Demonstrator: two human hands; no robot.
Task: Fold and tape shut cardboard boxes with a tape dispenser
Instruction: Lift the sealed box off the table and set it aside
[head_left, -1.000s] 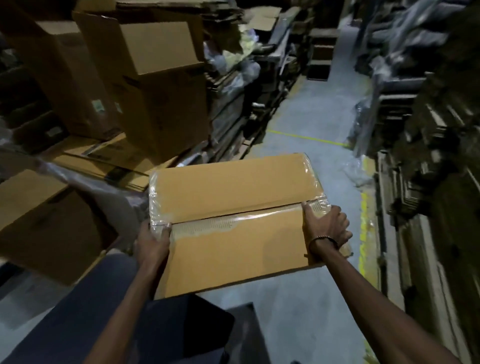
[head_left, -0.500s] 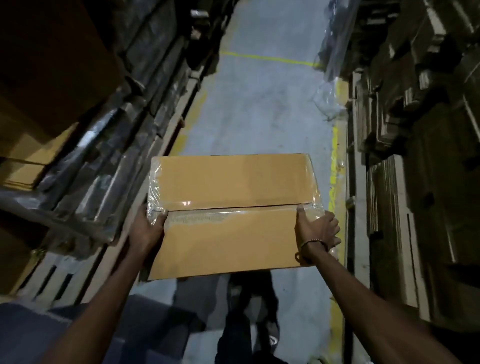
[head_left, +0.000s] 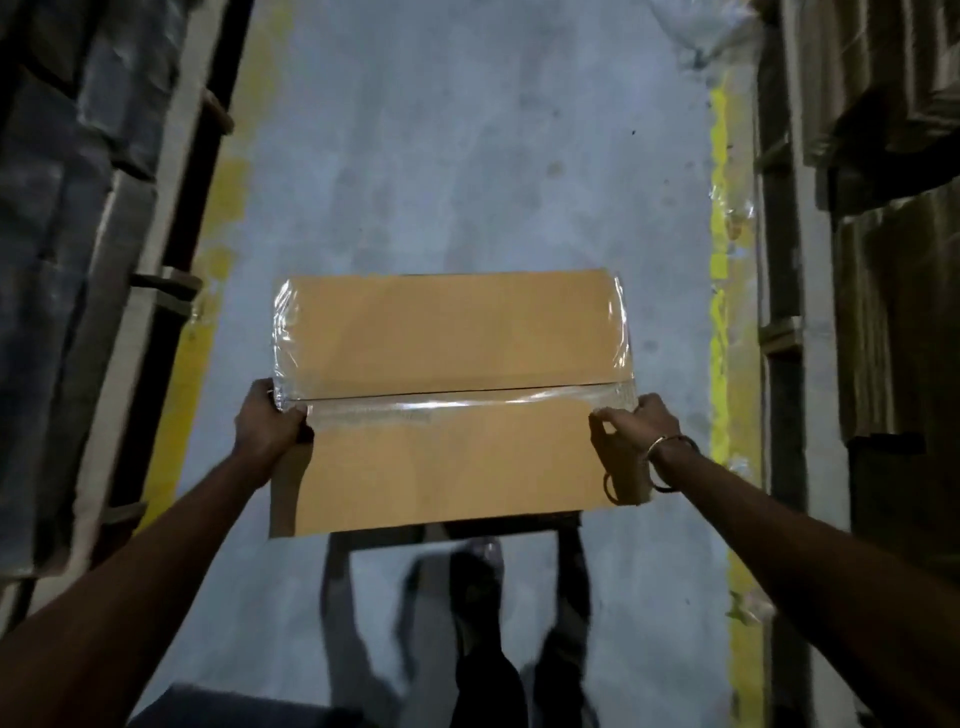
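Above the aisle floor, the left hand and right hand are gripping the box by its taped ends.

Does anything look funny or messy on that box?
A bit. The clear tape along the cardboard box's middle seam is wrinkled, bunching at both ends beside the left hand and right hand.

A grey concrete floor runs up the middle of the frame, mottled and scuffed. Worn yellow lines edge it at left and right (the left one is fainter and patchy). Scraps of clear plastic film lie on the right line. Dark stacks stand along both frame edges.
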